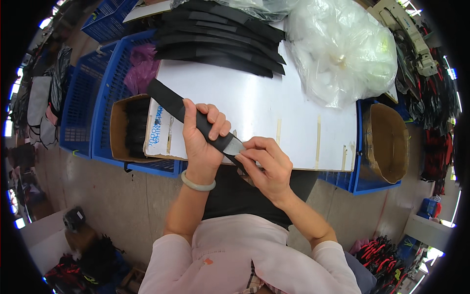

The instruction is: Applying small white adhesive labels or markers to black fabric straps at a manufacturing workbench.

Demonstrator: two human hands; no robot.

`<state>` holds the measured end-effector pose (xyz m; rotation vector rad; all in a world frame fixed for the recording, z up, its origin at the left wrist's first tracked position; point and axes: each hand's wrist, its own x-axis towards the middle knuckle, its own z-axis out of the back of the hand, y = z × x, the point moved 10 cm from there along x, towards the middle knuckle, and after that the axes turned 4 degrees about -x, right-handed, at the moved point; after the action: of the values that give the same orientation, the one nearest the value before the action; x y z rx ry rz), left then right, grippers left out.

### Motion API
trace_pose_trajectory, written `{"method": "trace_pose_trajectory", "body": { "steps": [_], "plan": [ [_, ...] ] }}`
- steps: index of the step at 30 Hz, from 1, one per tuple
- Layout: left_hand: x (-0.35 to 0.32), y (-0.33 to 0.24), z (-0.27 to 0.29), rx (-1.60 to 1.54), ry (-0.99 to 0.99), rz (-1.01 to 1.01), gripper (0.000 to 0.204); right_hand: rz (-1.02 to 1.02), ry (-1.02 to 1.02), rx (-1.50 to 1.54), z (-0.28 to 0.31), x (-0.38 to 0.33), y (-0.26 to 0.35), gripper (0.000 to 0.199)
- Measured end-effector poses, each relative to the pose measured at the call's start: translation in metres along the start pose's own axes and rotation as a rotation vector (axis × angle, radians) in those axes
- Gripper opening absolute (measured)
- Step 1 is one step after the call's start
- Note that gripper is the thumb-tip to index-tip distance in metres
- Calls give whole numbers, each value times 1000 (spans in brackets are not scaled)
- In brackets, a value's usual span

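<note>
A long black fabric strip (166,99) slants across the near edge of the white table, held above it. My left hand (201,134) is wrapped round its middle, with a pale bangle on that wrist. At the strip's lower end, my right hand (267,166) pinches a small light grey piece (234,147) lying against the black fabric. Whether the grey piece is attached to the strip I cannot tell. Several similar black strips (220,36) lie in an overlapping row at the table's far side.
A big clear plastic bag (342,54) with whitish contents sits on the white tabletop (245,105) at far right. Left stand blue crates (100,115) and a cardboard box (118,134) holding dark pieces. Another cardboard box (387,142) stands right, in a blue crate (360,179).
</note>
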<state>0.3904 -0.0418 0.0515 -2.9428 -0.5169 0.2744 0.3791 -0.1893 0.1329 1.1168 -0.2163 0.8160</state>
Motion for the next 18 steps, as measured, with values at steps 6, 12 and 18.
{"method": "trace_pose_trajectory", "body": {
  "steps": [6, 12, 18],
  "plan": [
    [-5, 15, 6, 16, -62, 50, 38, 50, -57, -7, -13, -4, -6, 21],
    [-1, -9, 5, -30, -57, -8, 37, 55, 184, -161, -25, 0, 3, 41],
    [-4, -7, -5, -15, -3, -11, 36, 81, 233, -173, -37, -2, 3, 43]
  ]
}}
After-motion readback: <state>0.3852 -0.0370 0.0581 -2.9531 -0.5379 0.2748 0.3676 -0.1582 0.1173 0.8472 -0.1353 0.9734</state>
